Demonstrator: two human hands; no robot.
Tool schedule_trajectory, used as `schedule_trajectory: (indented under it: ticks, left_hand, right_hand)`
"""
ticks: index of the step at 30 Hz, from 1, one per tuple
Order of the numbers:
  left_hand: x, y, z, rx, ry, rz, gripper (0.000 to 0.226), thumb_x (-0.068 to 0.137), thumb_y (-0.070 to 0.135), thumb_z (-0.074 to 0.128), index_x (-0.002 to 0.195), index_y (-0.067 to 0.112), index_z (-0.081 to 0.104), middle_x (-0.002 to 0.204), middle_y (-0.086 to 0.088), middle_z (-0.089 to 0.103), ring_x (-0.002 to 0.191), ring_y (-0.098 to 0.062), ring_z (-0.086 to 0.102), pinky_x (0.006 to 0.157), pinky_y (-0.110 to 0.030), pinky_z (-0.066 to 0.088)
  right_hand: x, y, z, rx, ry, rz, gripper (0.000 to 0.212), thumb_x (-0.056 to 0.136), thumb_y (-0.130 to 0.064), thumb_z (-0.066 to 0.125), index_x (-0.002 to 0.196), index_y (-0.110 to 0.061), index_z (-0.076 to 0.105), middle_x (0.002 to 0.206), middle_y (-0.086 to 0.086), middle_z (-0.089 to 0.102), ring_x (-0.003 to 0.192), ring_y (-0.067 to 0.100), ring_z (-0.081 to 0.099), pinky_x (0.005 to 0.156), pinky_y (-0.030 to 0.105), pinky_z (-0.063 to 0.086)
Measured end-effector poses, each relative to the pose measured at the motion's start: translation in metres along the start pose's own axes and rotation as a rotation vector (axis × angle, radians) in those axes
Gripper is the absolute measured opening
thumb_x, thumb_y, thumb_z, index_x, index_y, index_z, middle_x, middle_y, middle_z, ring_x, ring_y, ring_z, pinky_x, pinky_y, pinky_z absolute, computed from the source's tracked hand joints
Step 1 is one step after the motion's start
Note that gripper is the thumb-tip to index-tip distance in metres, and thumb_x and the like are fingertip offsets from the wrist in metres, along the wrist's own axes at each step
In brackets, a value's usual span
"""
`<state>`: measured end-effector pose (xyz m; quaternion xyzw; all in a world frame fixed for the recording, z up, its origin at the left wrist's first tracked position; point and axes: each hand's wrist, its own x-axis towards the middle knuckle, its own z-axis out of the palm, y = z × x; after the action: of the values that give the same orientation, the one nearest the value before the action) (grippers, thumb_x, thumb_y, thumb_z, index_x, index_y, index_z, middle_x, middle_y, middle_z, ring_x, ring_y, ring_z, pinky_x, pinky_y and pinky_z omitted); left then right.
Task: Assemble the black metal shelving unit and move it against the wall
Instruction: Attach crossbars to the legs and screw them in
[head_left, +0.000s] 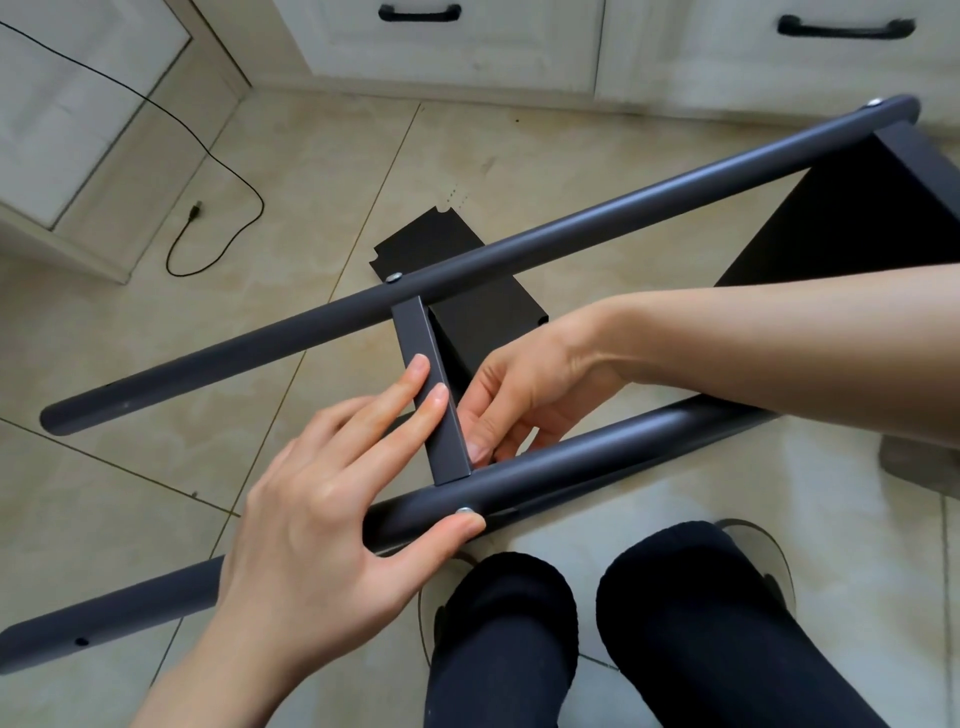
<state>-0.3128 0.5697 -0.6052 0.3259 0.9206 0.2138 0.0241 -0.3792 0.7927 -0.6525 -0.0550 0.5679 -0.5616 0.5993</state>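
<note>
Nearest to us, at the bottom edge, our two knees in black trousers point toward the work, over grey shoes on the tiled floor. Just beyond them the near tube of the black metal frame runs from lower left up to the right. Our left hand lies over it with fingers straight: the thumb presses against a silver bolt head on the tube's side, while two fingertips rest flat on the square crossbar that joins this tube to the next. Our right hand reaches in from the right behind the crossbar, its fingers curled down at the joint where crossbar meets near tube; we cannot tell what they pinch there, as the bar hides the tips.

Beyond the hands the far tube lies parallel, with a bolt at the crossbar's upper end and another near its right tip. Under it, a black shelf panel lies flat on the tiles, and a larger black panel stands at the right. Farther left a black cable loops across the floor, its plug lying free. White cabinets with dark handles close the view.
</note>
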Motion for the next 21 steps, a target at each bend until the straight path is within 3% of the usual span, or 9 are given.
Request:
schedule_trajectory:
  ticks: [12, 15, 21]
  left_hand:
    - [0.0004, -0.0005, -0.0008, -0.005, 0.0, 0.001, 0.074, 0.08, 0.064, 0.059, 0.146, 0.029, 0.051, 0.157, 0.017, 0.04, 0.129, -0.014, 0.054, 0.093, -0.043, 0.054]
    - [0.0004, -0.0006, -0.0009, 0.0, -0.004, 0.001, 0.074, 0.081, 0.064, 0.058, 0.146, 0.029, 0.051, 0.157, 0.017, 0.04, 0.129, -0.014, 0.054, 0.092, -0.043, 0.054]
    - [0.0007, -0.0005, -0.0011, 0.005, -0.005, -0.003, 0.074, 0.08, 0.064, 0.058, 0.145, 0.029, 0.052, 0.157, 0.019, 0.039, 0.127, -0.013, 0.055, 0.092, -0.041, 0.054]
  right_hand:
    - [0.0008, -0.0007, 0.0028, 0.011, 0.002, 0.025, 0.006, 0.08, -0.016, 0.068, 0.08, -0.012, 0.073, 0.083, 0.008, 0.065, 0.078, 0.021, 0.059, 0.082, 0.035, 0.05]
    - [0.0025, 0.0014, 0.0021, 0.021, 0.024, 0.041, 0.03, 0.093, -0.014, 0.061, 0.066, -0.015, 0.073, 0.078, 0.007, 0.064, 0.076, 0.021, 0.057, 0.079, 0.034, 0.049]
    - [0.0029, 0.0019, 0.0054, -0.01, 0.036, 0.071, 0.036, 0.096, -0.017, 0.056, 0.062, -0.014, 0.067, 0.076, 0.007, 0.061, 0.074, 0.02, 0.055, 0.073, 0.029, 0.05]
